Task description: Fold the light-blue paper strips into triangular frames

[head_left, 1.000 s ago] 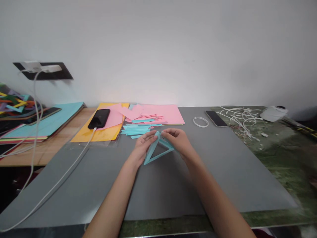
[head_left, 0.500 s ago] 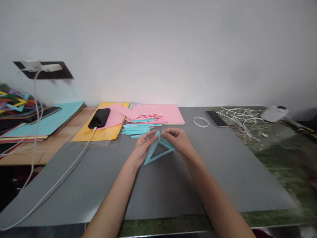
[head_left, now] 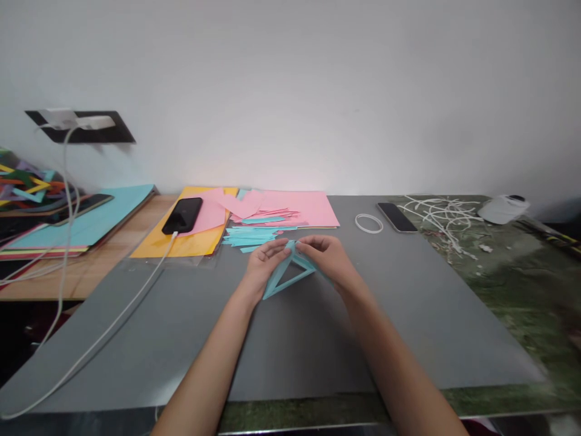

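Note:
A light-blue paper triangle frame (head_left: 290, 282) is held up over the grey mat (head_left: 318, 357), its top corner between both hands. My left hand (head_left: 265, 261) pinches that corner from the left, thumb and fingertips together. From the right, my right hand (head_left: 324, 254) grips beside the same corner, its fingers curled. Just behind the hands lies a pile of blue paper strips (head_left: 252, 237), with pink strips (head_left: 272, 215) beyond it.
A black phone (head_left: 183, 216) with a white cable rests on an orange folder (head_left: 200, 243). Pink sheets (head_left: 313, 209) lie by the wall. To the right are a white ring (head_left: 368, 223), another phone (head_left: 397, 217) and tangled white string (head_left: 442, 217).
The paper frame has tilted slightly, its lower edge looking a little shorter and higher. Both hands keep their hold in nearly the same place.

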`<action>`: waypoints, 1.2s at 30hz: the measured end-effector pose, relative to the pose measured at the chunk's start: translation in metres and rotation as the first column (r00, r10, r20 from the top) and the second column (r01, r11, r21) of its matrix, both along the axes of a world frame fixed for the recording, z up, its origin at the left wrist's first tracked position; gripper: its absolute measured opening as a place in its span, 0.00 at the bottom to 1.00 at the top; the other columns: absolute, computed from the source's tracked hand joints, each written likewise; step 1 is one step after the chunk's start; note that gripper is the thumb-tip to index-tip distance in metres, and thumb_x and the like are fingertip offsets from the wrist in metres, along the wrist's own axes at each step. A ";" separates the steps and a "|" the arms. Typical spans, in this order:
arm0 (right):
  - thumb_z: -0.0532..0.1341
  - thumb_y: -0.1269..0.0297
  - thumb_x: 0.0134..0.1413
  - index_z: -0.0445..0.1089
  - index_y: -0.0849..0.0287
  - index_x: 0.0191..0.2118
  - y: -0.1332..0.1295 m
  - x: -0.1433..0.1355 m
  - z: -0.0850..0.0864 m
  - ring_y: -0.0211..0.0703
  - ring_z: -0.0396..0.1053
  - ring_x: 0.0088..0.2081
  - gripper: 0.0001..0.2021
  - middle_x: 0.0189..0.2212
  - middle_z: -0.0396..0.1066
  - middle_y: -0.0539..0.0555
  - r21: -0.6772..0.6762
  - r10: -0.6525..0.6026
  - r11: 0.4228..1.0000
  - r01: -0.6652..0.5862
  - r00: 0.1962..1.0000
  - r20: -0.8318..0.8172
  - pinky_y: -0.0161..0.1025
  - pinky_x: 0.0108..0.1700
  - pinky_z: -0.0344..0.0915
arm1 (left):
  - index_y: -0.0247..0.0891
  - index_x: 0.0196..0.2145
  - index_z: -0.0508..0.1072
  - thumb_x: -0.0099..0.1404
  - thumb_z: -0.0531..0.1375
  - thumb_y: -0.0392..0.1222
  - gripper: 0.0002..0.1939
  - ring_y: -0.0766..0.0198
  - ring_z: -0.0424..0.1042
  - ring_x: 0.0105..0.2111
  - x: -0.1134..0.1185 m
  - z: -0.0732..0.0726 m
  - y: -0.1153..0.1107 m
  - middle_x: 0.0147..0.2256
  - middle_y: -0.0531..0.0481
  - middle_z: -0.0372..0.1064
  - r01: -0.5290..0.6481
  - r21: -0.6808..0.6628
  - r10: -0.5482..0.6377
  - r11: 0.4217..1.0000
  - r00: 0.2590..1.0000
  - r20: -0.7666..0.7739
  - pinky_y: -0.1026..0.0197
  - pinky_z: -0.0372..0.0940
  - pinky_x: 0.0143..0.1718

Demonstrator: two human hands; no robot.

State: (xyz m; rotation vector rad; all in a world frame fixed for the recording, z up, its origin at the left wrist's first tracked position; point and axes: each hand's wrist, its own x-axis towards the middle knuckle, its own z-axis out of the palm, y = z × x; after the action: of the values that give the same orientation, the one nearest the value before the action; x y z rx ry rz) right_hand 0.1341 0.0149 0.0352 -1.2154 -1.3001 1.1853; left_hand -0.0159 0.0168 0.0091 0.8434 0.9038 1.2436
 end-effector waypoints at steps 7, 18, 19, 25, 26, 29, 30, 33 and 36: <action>0.67 0.57 0.36 0.75 0.60 0.29 0.002 0.007 0.000 0.41 0.70 0.30 0.13 0.27 0.75 0.53 -0.043 0.085 0.995 -0.088 0.994 -0.062 0.39 0.35 0.64 | 0.37 0.36 0.75 0.44 0.68 0.38 0.18 0.68 0.72 0.31 -0.001 -0.004 0.001 0.33 0.50 0.75 -0.020 0.027 0.021 0.999 1.000 -0.014 0.66 0.65 0.35; 0.69 0.61 0.32 0.69 0.59 0.25 0.004 0.007 -0.002 0.37 0.68 0.26 0.11 0.22 0.71 0.49 0.017 -0.013 1.000 0.016 0.984 -0.177 0.35 0.31 0.63 | 0.36 0.35 0.75 0.43 0.68 0.38 0.18 0.67 0.71 0.31 0.002 -0.002 0.000 0.31 0.49 0.74 -0.054 0.075 0.058 0.996 0.996 -0.063 0.64 0.65 0.37; 0.69 0.61 0.32 0.69 0.59 0.25 0.004 0.005 -0.002 0.36 0.68 0.25 0.12 0.22 0.71 0.49 0.029 -0.030 0.999 0.035 0.984 -0.174 0.34 0.30 0.63 | 0.36 0.35 0.75 0.43 0.68 0.39 0.18 0.67 0.72 0.32 0.002 -0.001 0.000 0.31 0.49 0.74 -0.075 0.086 0.081 0.993 0.995 -0.062 0.63 0.65 0.38; 0.69 0.62 0.33 0.66 0.59 0.24 0.000 -0.001 0.001 0.36 0.66 0.24 0.12 0.21 0.69 0.49 0.121 -0.074 0.989 0.083 0.994 -0.074 0.34 0.28 0.63 | 0.35 0.31 0.75 0.41 0.69 0.39 0.16 0.65 0.72 0.33 0.006 0.002 -0.003 0.31 0.48 0.75 -0.158 0.143 0.172 0.977 0.980 -0.096 0.62 0.65 0.41; 0.68 0.62 0.34 0.65 0.59 0.24 -0.001 -0.001 0.001 0.35 0.66 0.24 0.12 0.20 0.68 0.49 0.134 -0.076 0.987 0.085 0.995 -0.068 0.34 0.28 0.63 | 0.35 0.31 0.75 0.41 0.69 0.39 0.16 0.65 0.72 0.33 0.007 0.002 -0.004 0.31 0.48 0.75 -0.159 0.139 0.174 0.977 0.980 -0.101 0.62 0.65 0.41; 0.68 0.62 0.34 0.63 0.59 0.24 -0.001 0.000 0.001 0.36 0.66 0.24 0.13 0.21 0.68 0.48 0.149 -0.071 0.985 0.085 0.993 -0.096 0.35 0.29 0.63 | 0.35 0.31 0.75 0.41 0.69 0.40 0.16 0.66 0.72 0.32 0.007 0.002 -0.005 0.30 0.49 0.75 -0.162 0.096 0.170 0.982 0.982 -0.084 0.62 0.65 0.39; 0.68 0.62 0.34 0.62 0.58 0.24 0.000 0.000 0.001 0.36 0.67 0.24 0.14 0.21 0.69 0.48 0.147 -0.057 0.986 0.073 0.992 -0.110 0.35 0.29 0.63 | 0.35 0.31 0.75 0.41 0.69 0.40 0.16 0.66 0.72 0.31 0.007 0.002 -0.005 0.29 0.49 0.75 -0.159 0.076 0.164 0.984 0.984 -0.071 0.62 0.65 0.38; 0.68 0.62 0.34 0.59 0.57 0.25 0.000 0.000 0.002 0.36 0.67 0.25 0.15 0.23 0.70 0.49 0.151 -0.013 0.988 0.033 0.991 -0.133 0.36 0.31 0.64 | 0.36 0.32 0.75 0.41 0.69 0.39 0.17 0.68 0.72 0.28 0.006 0.002 -0.004 0.29 0.50 0.74 -0.143 0.038 0.145 0.989 0.988 -0.046 0.63 0.66 0.36; 0.68 0.62 0.35 0.57 0.56 0.25 0.000 0.000 0.004 0.36 0.67 0.25 0.17 0.23 0.70 0.48 0.160 -0.021 0.986 0.047 0.987 -0.162 0.36 0.31 0.64 | 0.35 0.32 0.75 0.41 0.69 0.40 0.18 0.67 0.72 0.28 0.006 0.001 -0.003 0.29 0.50 0.74 -0.136 0.036 0.138 0.990 0.989 -0.054 0.63 0.66 0.35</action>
State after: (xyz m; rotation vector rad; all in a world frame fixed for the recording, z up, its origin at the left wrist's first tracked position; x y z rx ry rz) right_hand 0.1339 0.0145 0.0389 -0.9997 -1.2257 1.1055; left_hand -0.0101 0.0134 0.0097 0.8570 1.0035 1.3618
